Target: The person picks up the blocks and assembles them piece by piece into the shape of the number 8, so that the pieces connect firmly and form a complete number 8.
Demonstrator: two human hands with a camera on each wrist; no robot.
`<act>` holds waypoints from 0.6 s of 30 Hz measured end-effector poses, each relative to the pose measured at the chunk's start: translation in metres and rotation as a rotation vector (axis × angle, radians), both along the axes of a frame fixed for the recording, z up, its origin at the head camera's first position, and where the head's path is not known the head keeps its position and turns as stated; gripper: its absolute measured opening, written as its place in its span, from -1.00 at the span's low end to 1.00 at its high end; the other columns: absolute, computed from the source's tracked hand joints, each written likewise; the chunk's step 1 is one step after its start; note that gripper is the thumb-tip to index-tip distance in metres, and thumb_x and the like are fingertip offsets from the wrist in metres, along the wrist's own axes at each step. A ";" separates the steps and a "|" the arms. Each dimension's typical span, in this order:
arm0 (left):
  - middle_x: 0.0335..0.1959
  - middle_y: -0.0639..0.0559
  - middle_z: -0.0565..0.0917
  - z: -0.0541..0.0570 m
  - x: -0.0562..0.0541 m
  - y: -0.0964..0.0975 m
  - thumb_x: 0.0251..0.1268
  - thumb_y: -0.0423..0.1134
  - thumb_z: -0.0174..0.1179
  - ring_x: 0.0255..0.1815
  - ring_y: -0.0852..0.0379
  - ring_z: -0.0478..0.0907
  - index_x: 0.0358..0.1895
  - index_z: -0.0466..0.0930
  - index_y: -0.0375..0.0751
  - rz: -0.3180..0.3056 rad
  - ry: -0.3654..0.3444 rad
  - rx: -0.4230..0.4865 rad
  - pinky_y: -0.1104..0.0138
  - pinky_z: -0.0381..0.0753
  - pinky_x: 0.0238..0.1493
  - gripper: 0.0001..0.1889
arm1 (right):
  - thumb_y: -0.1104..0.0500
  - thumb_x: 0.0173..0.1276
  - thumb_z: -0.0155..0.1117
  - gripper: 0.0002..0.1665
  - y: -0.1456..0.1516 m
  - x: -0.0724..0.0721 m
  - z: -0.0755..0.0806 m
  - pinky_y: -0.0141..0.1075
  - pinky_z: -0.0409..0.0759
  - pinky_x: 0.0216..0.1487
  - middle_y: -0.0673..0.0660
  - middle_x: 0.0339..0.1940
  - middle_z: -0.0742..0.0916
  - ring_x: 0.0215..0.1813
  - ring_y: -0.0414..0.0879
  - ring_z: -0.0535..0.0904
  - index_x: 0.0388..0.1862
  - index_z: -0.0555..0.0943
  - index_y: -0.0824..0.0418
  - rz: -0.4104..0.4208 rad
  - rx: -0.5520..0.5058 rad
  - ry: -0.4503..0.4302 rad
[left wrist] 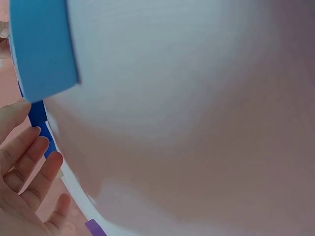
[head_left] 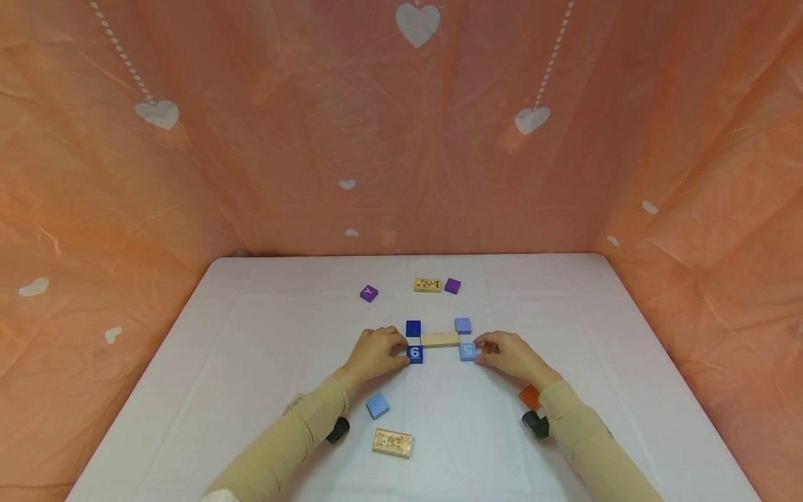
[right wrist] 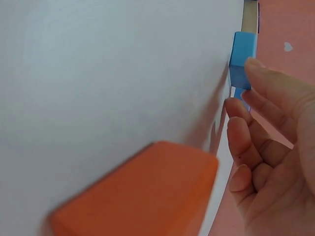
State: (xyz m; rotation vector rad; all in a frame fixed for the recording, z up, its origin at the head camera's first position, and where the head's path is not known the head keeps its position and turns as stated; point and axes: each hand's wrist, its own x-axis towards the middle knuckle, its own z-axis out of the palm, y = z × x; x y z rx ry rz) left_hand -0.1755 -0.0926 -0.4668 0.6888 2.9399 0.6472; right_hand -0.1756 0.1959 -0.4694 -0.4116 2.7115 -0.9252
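Two hands in near mirror pose over the white tabletop (head_left: pixel 263 307). Left hand (head_left: pixel 376 352): thumb and index at the outer side of a dark blue square block with a white 6 (head_left: pixel 415 354); looks like a light pinch, other fingers loosely bent. Right hand (head_left: pixel 511 354): thumb and index pinch a light blue square block with a pale S- or 5-like mark (head_left: pixel 468 352), other fingers curled and off it.

Between the pairs: pale plain wooden plank (head_left: pixel 440 339), lying crosswise. Plain dark blue square block (head_left: pixel 413 328) behind the 6 block, plain light blue square block (head_left: pixel 463 325) behind the marked one. Can't tell whether the plank ends touch the blocks.

Judgement: gripping from the outer sides probably keeps the fingers out of the plank's way; blocks look paired by colour, one pair per plank end, marked ones nearer the person.

Others lie apart: purple block with a Y (head_left: pixel 369 293), another purple block (head_left: pixel 452 286) just beside a printed wooden tile (head_left: pixel 428 285), all farther back. Nearer: loose light blue block (head_left: pixel 378 406), second printed wooden tile (head_left: pixel 392 443), orange block (head_left: pixel 529 397) by the right forearm.
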 end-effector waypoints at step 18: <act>-0.21 0.07 0.66 0.000 -0.001 0.000 0.08 -0.08 0.32 -0.09 0.10 0.57 -0.16 0.66 -0.11 0.001 -0.009 -0.014 0.05 0.36 0.10 -0.72 | 0.03 0.18 0.34 -0.50 0.014 0.009 0.008 -0.20 0.53 0.00 0.01 -0.24 0.63 -0.18 -0.12 0.46 0.09 0.57 0.17 -0.057 0.008 -0.111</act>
